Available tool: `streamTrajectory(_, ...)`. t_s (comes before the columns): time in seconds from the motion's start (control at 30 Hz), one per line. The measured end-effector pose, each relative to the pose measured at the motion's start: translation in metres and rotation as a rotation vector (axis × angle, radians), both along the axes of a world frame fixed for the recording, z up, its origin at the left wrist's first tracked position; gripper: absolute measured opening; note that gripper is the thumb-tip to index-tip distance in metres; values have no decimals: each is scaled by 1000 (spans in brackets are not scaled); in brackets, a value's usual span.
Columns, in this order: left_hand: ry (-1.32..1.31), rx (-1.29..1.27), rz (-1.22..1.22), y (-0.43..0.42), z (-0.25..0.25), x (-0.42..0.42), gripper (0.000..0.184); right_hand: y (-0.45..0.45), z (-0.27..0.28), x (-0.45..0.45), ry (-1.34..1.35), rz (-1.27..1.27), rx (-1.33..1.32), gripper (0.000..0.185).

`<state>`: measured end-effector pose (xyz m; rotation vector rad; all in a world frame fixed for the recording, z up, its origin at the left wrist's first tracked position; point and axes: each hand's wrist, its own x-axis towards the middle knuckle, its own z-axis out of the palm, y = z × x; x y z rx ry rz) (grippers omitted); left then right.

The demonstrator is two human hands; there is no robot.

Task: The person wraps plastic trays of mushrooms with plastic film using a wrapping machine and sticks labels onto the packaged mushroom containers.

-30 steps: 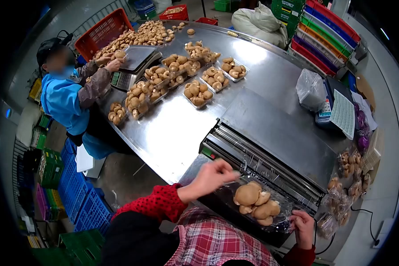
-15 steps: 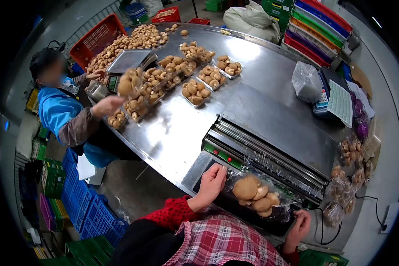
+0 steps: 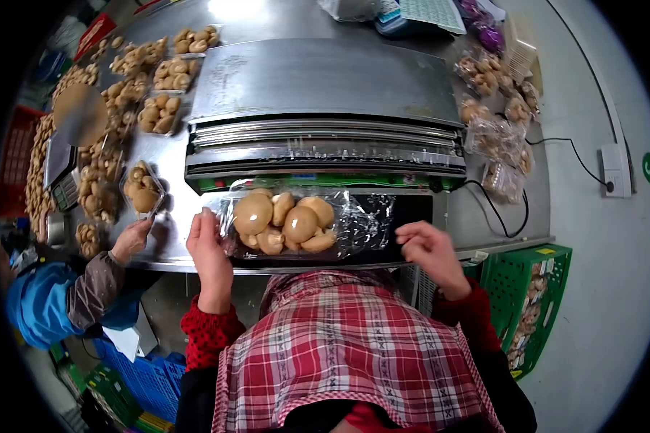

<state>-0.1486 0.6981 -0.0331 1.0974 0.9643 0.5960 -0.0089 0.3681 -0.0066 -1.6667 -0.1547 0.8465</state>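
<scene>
A tray of brown-capped mushrooms under clear plastic film lies in front of me on the black plate of the wrapping machine. My left hand is closed at the tray's left end, with the film's edge between thumb and fingers. The film is crumpled and shiny to the right of the mushrooms. Beside that end is my right hand, its fingers curled together. Whether these fingertips grip the film's edge I cannot make out. Behind the tray run the machine's metal rollers.
At left, a co-worker's hand touches a mushroom tray. Several filled trays and loose mushrooms lie beyond. Wrapped packs and a black cable are at right. A green crate stands below the table's right end.
My view has turned right and down, facing the machine squarely. Both hands stay at the tray's ends. The co-worker's tray, held up before, is now down on the table.
</scene>
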Motion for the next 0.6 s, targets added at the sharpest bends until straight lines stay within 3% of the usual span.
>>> streamTrajectory(0.13,-15,-26,30,-10,2,-8,25,5,1,-27,-59,-100,57,42)
streamTrajectory(0.27,14,14,58,9,-15,0,26,53,-34,-15,-122,-81,-1,12)
streamTrajectory(0.3,44,64,7,15,-12,-4,28,57,-27,-18,-72,-122,-43,11)
streamTrajectory(0.37,101,54,33,21,-11,-10,33,44,-33,-17,-173,-261,153,14)
streamTrajectory(0.47,40,56,-21,16,-31,-8,31,52,-32,-19,-446,-328,151,14)
streamTrajectory(0.6,135,175,-64,12,-12,-19,31,85,-12,-1,-294,-410,207,18)
